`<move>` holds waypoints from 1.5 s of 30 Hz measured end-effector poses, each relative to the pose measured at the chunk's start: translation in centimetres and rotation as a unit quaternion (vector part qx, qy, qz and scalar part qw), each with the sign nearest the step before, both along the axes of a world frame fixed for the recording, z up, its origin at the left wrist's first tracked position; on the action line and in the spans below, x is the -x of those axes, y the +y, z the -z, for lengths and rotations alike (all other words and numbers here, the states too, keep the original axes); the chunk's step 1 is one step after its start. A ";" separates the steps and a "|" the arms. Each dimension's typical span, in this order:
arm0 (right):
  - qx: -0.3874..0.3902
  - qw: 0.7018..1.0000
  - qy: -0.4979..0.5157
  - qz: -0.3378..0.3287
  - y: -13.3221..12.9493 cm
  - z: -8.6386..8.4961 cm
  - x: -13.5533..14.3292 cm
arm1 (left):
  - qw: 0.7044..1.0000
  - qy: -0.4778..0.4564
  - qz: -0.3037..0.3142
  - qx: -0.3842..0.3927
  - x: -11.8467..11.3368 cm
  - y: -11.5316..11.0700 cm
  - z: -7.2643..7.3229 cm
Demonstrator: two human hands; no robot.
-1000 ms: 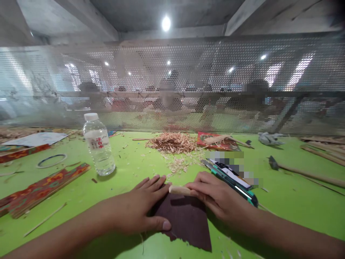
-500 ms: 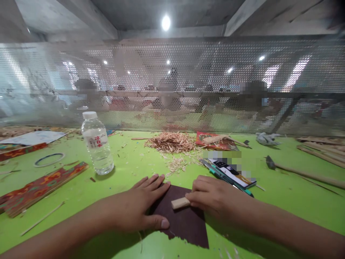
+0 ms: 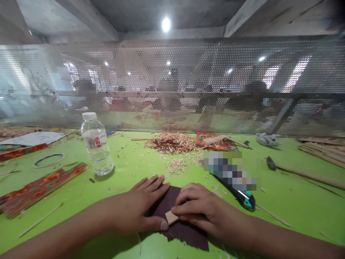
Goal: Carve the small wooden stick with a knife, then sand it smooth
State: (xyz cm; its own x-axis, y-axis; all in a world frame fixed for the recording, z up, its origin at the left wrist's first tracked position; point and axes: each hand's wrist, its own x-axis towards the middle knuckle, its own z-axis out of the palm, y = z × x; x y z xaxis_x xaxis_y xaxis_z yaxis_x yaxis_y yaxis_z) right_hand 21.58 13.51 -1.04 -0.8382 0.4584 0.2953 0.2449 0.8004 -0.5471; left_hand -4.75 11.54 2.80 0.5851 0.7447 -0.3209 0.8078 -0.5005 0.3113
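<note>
A dark brown sheet of sandpaper (image 3: 188,240) with a ragged near edge lies on the green table. My left hand (image 3: 142,205) rests flat on its left side, fingers spread, pressing it down. Pinched in my right hand (image 3: 202,208) is a small pale wooden piece (image 3: 171,217), laid against the sandpaper. Its front end shows close to my left thumb; the rest is hidden under my right fingers.
A water bottle (image 3: 97,144) stands left of a wood-shavings heap (image 3: 172,142). A utility knife (image 3: 245,198) lies right of my hand, a hammer-like tool (image 3: 296,172) farther right. Painted boards (image 3: 43,187) lie left. A perforated metal screen (image 3: 172,82) closes the back, people behind it.
My right hand has drawn the wooden piece nearer to me and left across the sandpaper, toward my left thumb. My left hand has stayed in place. More of the utility knife shows.
</note>
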 end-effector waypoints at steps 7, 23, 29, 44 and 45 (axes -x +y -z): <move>-0.079 0.996 -0.037 0.003 1.1 0.4 -0.5 | 1.000 -0.009 -0.002 -0.001 0.0 0.0 0.0; -0.111 0.993 -0.025 -0.032 1.6 1.0 -0.9 | 0.999 -0.031 -0.007 -0.005 0.1 -0.1 0.2; -0.112 0.993 -0.029 -0.005 1.8 0.8 -1.1 | 1.000 -0.013 -0.008 -0.003 0.0 -0.1 0.0; -0.114 0.992 -0.032 -0.032 1.6 0.7 -0.9 | 1.000 -0.014 -0.011 0.006 0.0 0.0 -0.1; -0.118 0.992 -0.032 -0.023 1.7 0.7 -1.0 | 1.000 -0.014 -0.013 0.007 0.0 0.0 -0.2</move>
